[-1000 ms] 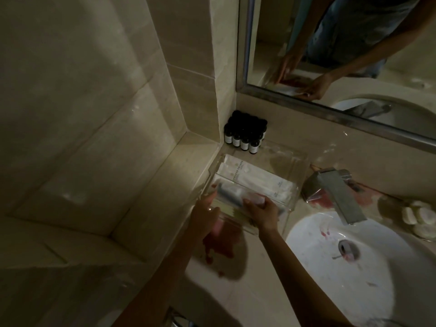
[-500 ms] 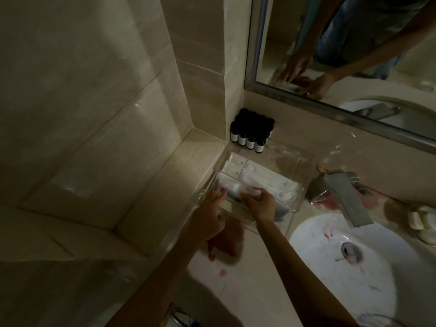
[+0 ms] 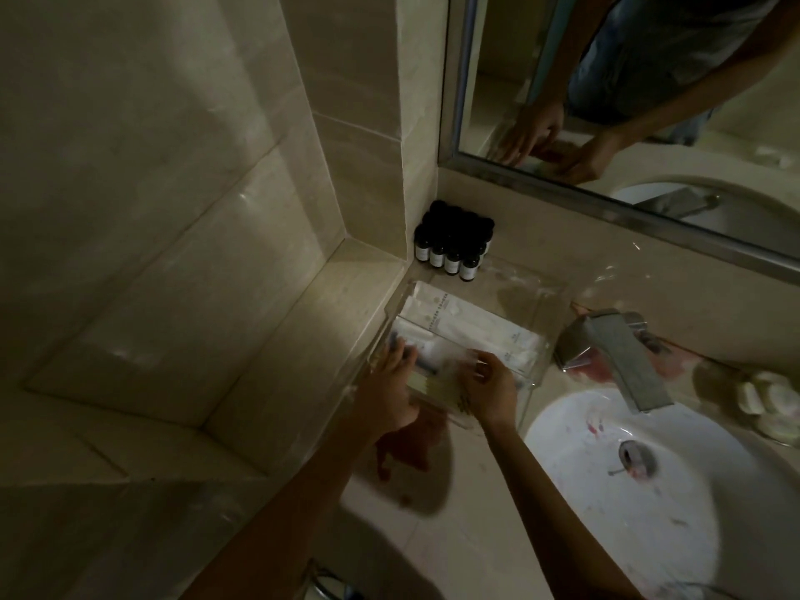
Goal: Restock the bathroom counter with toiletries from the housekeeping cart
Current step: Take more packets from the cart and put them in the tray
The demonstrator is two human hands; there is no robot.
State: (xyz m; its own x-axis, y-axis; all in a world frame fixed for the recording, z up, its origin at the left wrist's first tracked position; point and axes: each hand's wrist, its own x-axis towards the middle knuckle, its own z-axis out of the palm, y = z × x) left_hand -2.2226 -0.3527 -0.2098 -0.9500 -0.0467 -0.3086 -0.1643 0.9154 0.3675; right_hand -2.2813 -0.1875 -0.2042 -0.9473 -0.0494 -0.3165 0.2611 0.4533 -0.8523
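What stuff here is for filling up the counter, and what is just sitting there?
For the job: left hand, right hand, clear tray, white packets, small dark bottles.
Just there: faucet, sink, mirror.

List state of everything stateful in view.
Dark bottles, upright, capped, clustered in corner.
Clear tray, open-topped, holding white packets lying flat.
Faucet, not running.
Sink, unfilled.
Left hand, fingers straight, touching packets.
Right hand, fingers curled in tray; grip unclear.
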